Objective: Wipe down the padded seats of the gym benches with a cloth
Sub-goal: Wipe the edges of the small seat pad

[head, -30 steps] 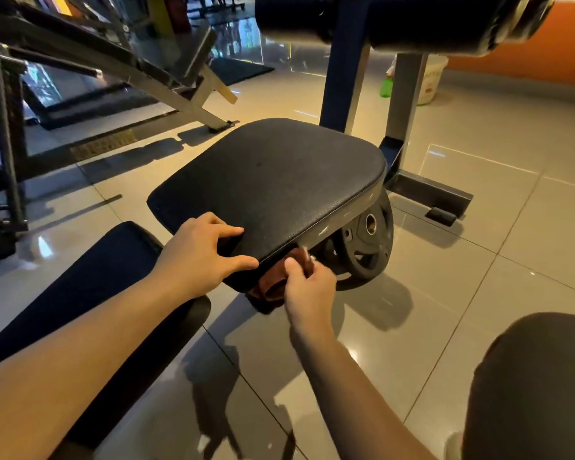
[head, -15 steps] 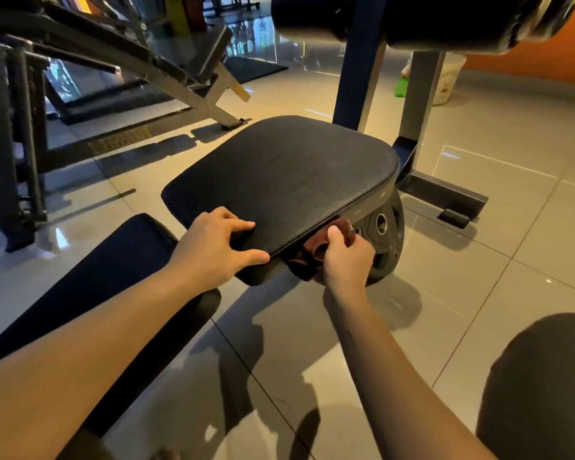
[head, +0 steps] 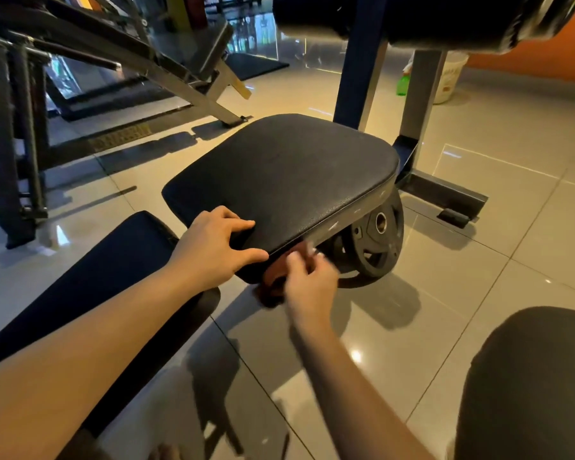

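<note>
Glossy tile floor. Left hand: fingers spread on black padded seat. Right hand beside: fingers pinch rust-brown cloth.

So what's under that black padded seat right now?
Below the padded seat, toward its right side, a weight plate stands on edge. At the near edge the right hand holds a reddish-brown cloth. The seat covers its own support and the plate's top.

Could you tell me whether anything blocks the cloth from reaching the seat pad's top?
Only the left hand, resting on the seat pad's near corner beside the cloth in the right hand; nothing else visible.
</note>
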Demonstrator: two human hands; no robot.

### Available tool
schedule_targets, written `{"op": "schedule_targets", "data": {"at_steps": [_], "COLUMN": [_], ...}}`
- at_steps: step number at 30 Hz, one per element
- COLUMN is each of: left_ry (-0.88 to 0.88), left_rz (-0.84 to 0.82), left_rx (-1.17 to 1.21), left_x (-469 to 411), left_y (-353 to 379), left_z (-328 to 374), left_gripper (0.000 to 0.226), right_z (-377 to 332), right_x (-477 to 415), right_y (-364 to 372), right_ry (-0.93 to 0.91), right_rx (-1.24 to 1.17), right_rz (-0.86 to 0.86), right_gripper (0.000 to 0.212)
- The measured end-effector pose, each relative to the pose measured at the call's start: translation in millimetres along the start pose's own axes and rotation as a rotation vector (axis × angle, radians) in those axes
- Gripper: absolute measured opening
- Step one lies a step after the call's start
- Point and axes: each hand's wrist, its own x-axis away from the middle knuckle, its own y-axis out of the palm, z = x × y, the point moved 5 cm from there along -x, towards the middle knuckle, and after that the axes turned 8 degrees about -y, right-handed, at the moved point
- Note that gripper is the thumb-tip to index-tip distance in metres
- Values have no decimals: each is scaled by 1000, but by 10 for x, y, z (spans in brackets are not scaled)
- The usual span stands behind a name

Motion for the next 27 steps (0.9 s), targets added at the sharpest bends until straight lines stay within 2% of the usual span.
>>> {"op": "schedule_targets", "data": {"at_steps": [2,3,6,8,9,12,14,20,24,27], "left_ry": [3,8,4,-6,-7,3,14,44,53,54], "left_rz": [-15,-20,-21,-7,-6,5,-3,-28,-43,-40], "left_rx": [0,-7,-13,7,1,-16,-2,1,8,-11], "left_x": [-4,-3,-15,-38,-41,-58,-52,-44,-1,-13], "left_y": [2,4,5,13,12,-4,1,-41,-56,-57], "left_z": [2,3,2,-10,0,18,6,-29,7,23], "left_gripper": [72,73,72,72,72,75,75,73,70,70], "right_z": [53,90,-92,-180,-166,34,100,-105,-365,-429], "right_x": [318,263,-321,-519,-446,-11,17,-521,-823,-820], "right_y": [154,143,-169,-285,-261,19,68,-228,-488,-535], "right_ry": [8,19,51,34,16,-12,28,61,63,37], "right_rx": [35,32,-62,-59,-6,123,160,222,231,296], "right_rz": [-165,-163,97,151,131,-97,-153,-41,60,26], "right_gripper": [10,11,13,16,16,15,13,17,8,10]}}
